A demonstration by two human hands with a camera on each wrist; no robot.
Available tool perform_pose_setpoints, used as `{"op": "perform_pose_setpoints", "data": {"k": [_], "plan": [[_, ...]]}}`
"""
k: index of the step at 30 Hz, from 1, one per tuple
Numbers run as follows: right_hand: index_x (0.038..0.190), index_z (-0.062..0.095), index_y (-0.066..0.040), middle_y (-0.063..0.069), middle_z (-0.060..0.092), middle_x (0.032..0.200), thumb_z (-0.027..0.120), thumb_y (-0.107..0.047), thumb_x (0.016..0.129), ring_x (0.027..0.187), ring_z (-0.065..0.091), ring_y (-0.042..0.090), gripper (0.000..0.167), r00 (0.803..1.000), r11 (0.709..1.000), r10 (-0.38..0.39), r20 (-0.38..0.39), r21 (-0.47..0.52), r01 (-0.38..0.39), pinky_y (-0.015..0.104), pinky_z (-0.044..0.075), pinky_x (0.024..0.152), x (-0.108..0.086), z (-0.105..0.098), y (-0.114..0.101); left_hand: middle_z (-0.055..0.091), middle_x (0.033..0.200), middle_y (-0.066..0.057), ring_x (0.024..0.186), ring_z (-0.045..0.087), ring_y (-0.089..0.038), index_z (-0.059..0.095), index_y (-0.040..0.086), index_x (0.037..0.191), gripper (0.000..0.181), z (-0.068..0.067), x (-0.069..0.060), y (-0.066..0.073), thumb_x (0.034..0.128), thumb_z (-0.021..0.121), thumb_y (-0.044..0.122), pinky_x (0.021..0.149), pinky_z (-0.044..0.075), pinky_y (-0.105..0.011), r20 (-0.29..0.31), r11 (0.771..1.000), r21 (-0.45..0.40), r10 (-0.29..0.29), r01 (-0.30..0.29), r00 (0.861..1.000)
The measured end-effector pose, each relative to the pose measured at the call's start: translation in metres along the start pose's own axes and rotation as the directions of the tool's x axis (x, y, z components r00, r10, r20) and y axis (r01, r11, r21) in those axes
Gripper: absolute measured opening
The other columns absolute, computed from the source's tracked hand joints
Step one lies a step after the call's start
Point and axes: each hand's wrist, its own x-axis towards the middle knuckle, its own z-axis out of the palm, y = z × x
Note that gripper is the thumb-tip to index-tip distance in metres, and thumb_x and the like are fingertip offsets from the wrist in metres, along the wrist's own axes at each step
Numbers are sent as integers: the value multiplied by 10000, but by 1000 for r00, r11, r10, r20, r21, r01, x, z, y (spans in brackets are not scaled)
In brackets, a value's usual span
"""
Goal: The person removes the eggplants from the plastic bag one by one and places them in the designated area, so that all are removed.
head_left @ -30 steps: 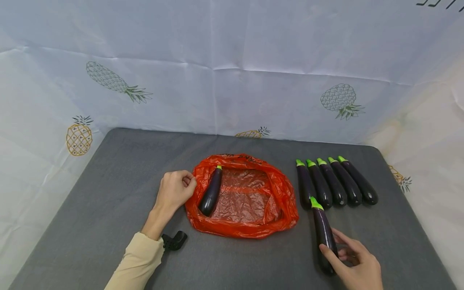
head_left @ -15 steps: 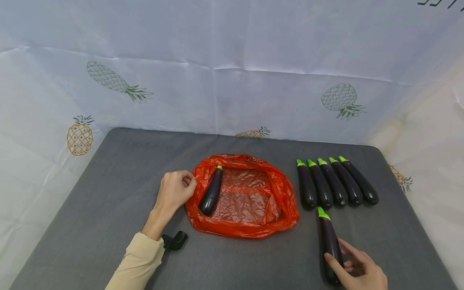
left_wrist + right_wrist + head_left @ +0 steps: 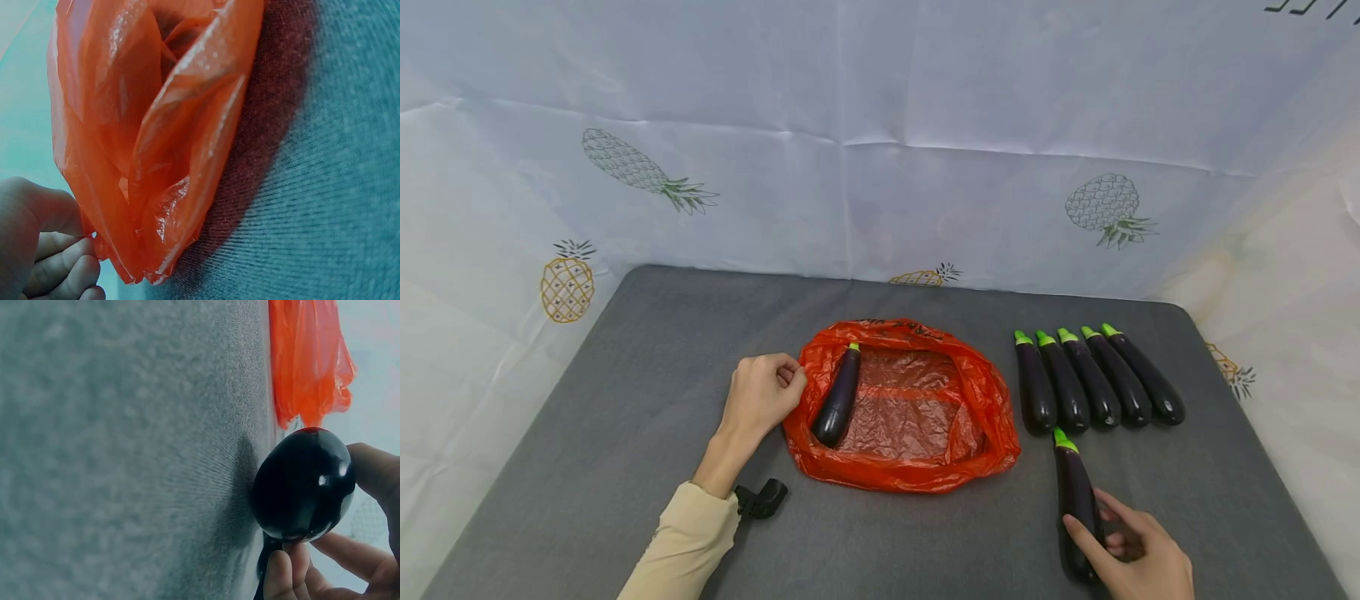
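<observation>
My left hand [image 3: 765, 389] pinches the left rim of a red plastic bag [image 3: 910, 477] that lies with its mouth spread. In the left wrist view, thumb and fingers hold the edge of the bag [image 3: 187, 137]. One eggplant [image 3: 838, 400] rests inside the bag at the left. At the front right, my right hand [image 3: 1138, 546] grips another eggplant [image 3: 1078, 508] between thumb and fingers, its green stem end pointing away from me. The right wrist view shows the rounded end of this eggplant [image 3: 303, 484] close to the cloth, with a shadow beside it.
Several eggplants [image 3: 1093, 383] lie side by side on the right of the grey table [image 3: 647, 433], behind the held one. A black device [image 3: 762, 498] is at the left wrist. A pineapple-print cloth [image 3: 880, 200] hangs behind the table.
The right hand has drawn the held eggplant slightly toward me and right, away from the row, then shifted a little left. My left hand and the bag stay in place.
</observation>
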Motion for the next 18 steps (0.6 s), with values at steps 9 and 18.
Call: {"op": "perform_pose_setpoints", "data": {"k": [9,18], "plan": [[1199,735,-23,160,671,958,893,-339,744,572,472,6,576,996,997,-80,-25,20,81,174,416,522,4,1,-1,671,623,-61,532,559,-112,729,32,717,152,0,0,0,850,659,55,567,510,-317,-5,1000,2,0,0,1000],[1196,735,-16,167,657,963,904,-322,732,570,464,-4,581,995,995,-97,-32,32,98,167,423,522,5,2,-4,662,617,-54,529,548,-104,724,38,709,159,0,0,0,852,658,56,567,501,-304,-1,1000,-4,-3,3,1000]]}}
